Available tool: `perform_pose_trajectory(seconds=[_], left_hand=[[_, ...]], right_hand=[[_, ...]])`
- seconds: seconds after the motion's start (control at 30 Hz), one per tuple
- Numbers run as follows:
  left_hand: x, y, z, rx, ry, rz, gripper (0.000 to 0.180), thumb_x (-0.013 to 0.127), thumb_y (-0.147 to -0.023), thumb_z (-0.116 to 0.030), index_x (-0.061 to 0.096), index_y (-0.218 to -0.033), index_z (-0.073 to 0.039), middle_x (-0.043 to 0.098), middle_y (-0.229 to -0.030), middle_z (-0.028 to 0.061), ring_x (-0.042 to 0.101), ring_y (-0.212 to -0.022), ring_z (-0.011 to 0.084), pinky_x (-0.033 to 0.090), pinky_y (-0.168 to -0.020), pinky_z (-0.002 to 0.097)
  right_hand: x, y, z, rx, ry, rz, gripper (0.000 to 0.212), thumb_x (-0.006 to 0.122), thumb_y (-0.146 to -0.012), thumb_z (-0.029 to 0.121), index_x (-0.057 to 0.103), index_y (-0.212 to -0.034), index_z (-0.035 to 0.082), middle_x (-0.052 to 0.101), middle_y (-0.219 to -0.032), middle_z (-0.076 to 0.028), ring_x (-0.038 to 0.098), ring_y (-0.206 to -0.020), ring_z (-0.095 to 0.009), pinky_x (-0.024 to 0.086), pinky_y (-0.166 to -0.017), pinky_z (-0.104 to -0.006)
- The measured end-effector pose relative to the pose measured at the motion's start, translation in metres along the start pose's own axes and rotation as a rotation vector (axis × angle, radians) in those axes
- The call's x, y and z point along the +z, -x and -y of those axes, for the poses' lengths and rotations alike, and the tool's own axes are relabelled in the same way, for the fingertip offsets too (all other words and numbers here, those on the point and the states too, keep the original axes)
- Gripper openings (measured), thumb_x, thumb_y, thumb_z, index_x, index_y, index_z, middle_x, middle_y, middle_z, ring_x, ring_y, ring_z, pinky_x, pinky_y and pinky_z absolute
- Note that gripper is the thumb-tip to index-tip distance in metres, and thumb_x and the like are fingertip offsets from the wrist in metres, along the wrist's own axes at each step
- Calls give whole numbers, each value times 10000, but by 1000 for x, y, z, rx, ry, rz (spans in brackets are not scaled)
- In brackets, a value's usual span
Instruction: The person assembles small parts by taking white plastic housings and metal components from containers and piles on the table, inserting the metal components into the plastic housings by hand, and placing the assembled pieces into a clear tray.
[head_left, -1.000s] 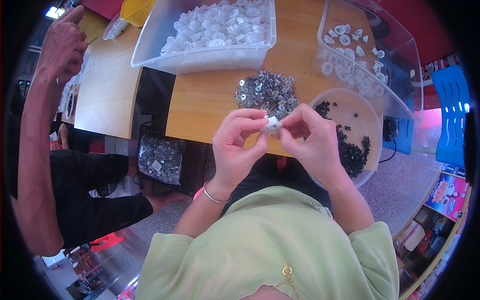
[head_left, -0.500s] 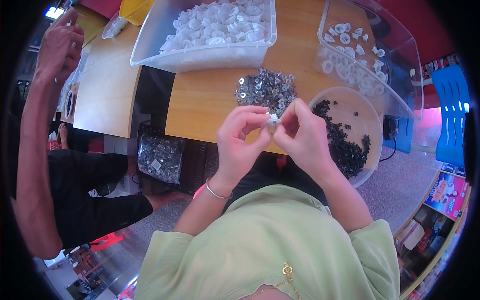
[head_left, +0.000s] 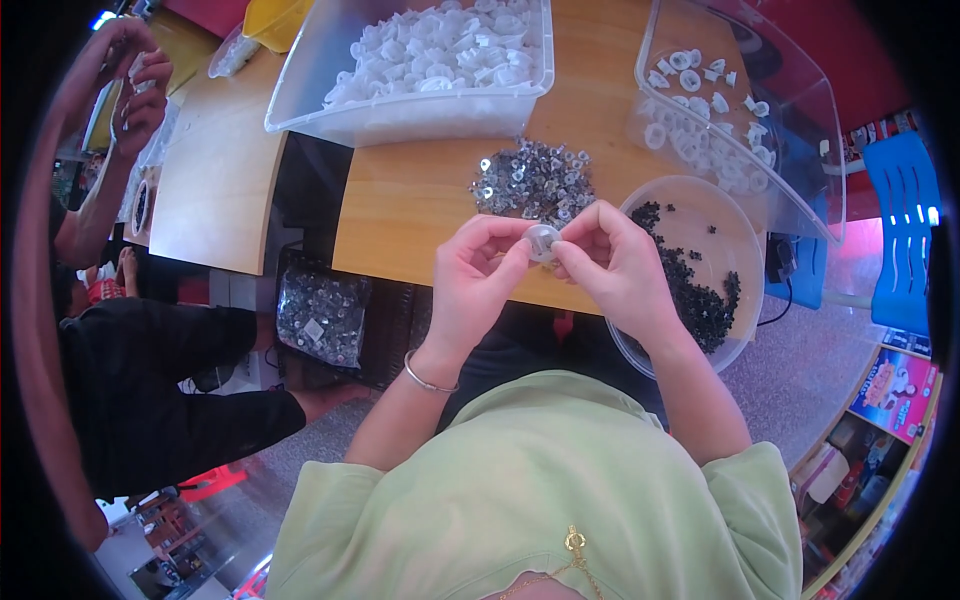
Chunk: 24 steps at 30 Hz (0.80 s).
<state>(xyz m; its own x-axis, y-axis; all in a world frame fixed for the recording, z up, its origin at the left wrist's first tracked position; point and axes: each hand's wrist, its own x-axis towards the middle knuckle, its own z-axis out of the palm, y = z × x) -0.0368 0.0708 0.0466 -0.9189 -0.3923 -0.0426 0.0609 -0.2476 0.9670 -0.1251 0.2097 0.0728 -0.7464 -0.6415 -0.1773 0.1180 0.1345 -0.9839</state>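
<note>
Between the fingertips of my left hand and my right hand is a small round white plastic piece, its flat face showing. Both hands pinch it over the table's near edge. Just beyond my fingers lies a heap of small shiny metal parts. By my right wrist stands a round clear tub with many small black parts in it. A large clear bin full of white plastic pieces sits at the back of the wooden table.
At the back right a clear bin holds fewer white pieces. A blue chair stands at the right. On the left, another person's arms and hand are raised beside a second table. Below lies a bag of metal parts.
The white piece in my fingers has turned, so its round face now shows. My hands have shifted only slightly. The other person's hands at the left have moved.
</note>
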Motion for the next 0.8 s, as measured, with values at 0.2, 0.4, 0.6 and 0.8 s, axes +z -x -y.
perform_pose_trajectory(seconds=[0.2,0.4,0.6,0.8], left_hand=[[0,1,-2,-27,-19,0,134,569,-852,6,596,-980,35,647,-935,96,629,-838,129,525,-772,265],[3,1,-8,-82,106,18,137,565,-851,18,597,-980,50,641,-912,89,622,-842,124,526,-780,260],[4,2,-7,-13,113,14,149,564,-855,20,610,-991,61,616,-926,84,626,-853,140,528,-792,269],[4,4,-6,18,48,-4,141,565,-850,35,625,-978,43,614,-932,80,621,-897,165,536,-823,305]], right_hand=[[0,1,-1,-12,18,-1,92,584,-836,41,518,-850,-21,635,-785,-86,640,-703,-119,506,-650,-241],[-1,2,1,-22,59,-6,127,612,-820,60,515,-864,-10,630,-792,-73,632,-725,-110,504,-662,-240],[4,-1,-4,-69,71,-37,171,644,-803,70,504,-879,9,610,-791,-49,605,-714,-89,496,-649,-231],[7,-2,-11,-62,-47,-49,181,646,-806,68,493,-887,15,587,-796,-36,588,-715,-79,488,-646,-225]])
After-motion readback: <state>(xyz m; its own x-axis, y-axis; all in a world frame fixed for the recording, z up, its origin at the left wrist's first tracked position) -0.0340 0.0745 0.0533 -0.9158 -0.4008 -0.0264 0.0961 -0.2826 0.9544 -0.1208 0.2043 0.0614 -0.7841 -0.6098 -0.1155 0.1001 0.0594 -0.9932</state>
